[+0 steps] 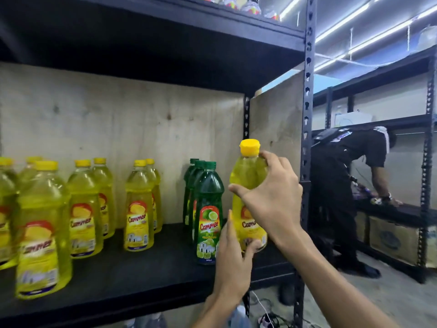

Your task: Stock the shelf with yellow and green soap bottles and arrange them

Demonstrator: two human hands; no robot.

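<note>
A yellow soap bottle (248, 176) with a yellow cap stands upright at the right end of the black shelf board (132, 268). My right hand (272, 197) wraps its upper body from the right. My left hand (233, 254) holds its lower part from the front left. Just left of it stands a row of three green lime bottles (208, 209), one behind the other. Further left are several yellow bottles (139, 209) in front-to-back pairs, the nearest one (42, 235) at the shelf's front left.
A plywood panel (118, 129) backs the shelf and another closes its right side. A black upright post (307, 138) marks the shelf's right edge. Beyond it a person in black (343, 185) bends over another shelf with cardboard boxes (392, 240) below.
</note>
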